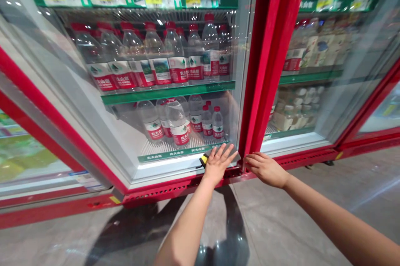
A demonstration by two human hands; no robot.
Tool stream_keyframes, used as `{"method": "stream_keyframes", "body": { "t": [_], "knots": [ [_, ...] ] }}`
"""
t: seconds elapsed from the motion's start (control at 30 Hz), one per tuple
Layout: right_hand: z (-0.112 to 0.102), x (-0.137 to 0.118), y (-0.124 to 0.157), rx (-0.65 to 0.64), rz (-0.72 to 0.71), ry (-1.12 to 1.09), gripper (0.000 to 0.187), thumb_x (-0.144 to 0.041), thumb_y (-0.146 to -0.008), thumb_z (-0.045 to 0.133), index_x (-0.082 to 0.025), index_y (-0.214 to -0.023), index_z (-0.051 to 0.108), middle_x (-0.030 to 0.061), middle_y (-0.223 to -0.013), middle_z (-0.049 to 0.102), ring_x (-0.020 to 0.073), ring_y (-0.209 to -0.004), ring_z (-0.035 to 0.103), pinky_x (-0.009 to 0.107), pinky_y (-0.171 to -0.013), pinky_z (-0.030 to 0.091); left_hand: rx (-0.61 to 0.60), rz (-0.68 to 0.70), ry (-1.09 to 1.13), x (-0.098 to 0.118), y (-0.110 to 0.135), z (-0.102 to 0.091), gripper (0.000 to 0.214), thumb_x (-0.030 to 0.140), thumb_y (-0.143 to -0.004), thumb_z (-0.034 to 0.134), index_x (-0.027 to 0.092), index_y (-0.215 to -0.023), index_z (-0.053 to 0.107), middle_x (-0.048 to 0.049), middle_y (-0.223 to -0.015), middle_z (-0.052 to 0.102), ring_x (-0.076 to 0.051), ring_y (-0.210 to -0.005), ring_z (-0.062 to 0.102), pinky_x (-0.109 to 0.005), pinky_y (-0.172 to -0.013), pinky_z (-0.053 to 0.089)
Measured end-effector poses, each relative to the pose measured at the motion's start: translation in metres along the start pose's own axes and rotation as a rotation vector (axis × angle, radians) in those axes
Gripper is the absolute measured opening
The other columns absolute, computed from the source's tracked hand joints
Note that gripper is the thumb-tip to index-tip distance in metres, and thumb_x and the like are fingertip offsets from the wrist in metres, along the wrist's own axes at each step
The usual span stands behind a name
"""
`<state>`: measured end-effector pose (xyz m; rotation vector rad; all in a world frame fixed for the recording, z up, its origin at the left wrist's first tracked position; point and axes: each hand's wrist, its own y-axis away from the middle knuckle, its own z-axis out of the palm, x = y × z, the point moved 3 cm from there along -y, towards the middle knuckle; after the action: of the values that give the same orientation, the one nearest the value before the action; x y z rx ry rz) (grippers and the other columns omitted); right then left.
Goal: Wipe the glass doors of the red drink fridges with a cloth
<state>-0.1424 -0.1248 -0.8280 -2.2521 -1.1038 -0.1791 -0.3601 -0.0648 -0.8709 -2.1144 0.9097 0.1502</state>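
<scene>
My left hand (pixel 217 162) lies flat with fingers spread against the lower right corner of a glass fridge door (pixel 175 149). A small yellow and black item (pixel 203 160) sits right beside its thumb; what it is I cannot make out. My right hand (pixel 265 169) has its fingers together and bent, their tips at the bottom of the upright red door frame (pixel 265 70). Its palm is hidden. Behind the glass, clear water bottles (pixel 180 122) with red and white labels stand on the bottom shelf.
Bigger red-capped bottles (pixel 159 66) fill the middle shelf. A green shelf strip (pixel 168 92) runs below them. To the right, another fridge door (pixel 312 103) shows cartons and small bottles. The grey tiled floor (pixel 281 224) reflects light, with dark shadows on it.
</scene>
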Motion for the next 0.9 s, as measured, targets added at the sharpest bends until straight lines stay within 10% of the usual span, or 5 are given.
{"method": "stream_keyframes", "body": {
  "t": [0.27,0.53,0.9],
  "knots": [
    [-0.004,0.006,0.012,-0.021,0.003,-0.037,0.019,-0.017,-0.094,0.060,-0.022,-0.104,0.076,0.0062,-0.120,0.073,0.0208,-0.117,0.062,0.038,-0.102,0.047,-0.073,0.211,0.026,0.030,0.024,0.031,0.045,0.023,-0.094,0.058,0.036,-0.137,0.060,0.0088,-0.167,0.019,-0.015,-0.155,0.020,-0.040,-0.130,0.001],
    [-0.006,0.010,0.009,-0.013,0.032,-0.037,0.017,-0.018,-0.093,0.061,-0.021,-0.099,0.076,0.0074,-0.124,0.071,0.0222,-0.118,0.062,0.040,-0.103,0.047,-0.071,0.084,0.000,0.035,0.020,0.035,0.055,0.022,-0.093,0.057,0.036,-0.146,0.050,0.0054,-0.168,0.019,-0.020,-0.156,0.019,-0.046,-0.129,-0.002],
    [-0.001,-0.018,-0.040,0.106,-0.045,-0.091,0.019,-0.020,-0.096,0.058,-0.022,-0.103,0.076,0.0066,-0.124,0.072,0.0215,-0.117,0.063,0.042,-0.104,0.048,-0.121,0.102,-0.104,-0.037,0.115,0.005,0.064,0.017,-0.094,0.050,0.045,-0.151,0.039,0.0150,-0.166,0.021,-0.012,-0.156,0.014,-0.038,-0.129,-0.001]
  ]
}}
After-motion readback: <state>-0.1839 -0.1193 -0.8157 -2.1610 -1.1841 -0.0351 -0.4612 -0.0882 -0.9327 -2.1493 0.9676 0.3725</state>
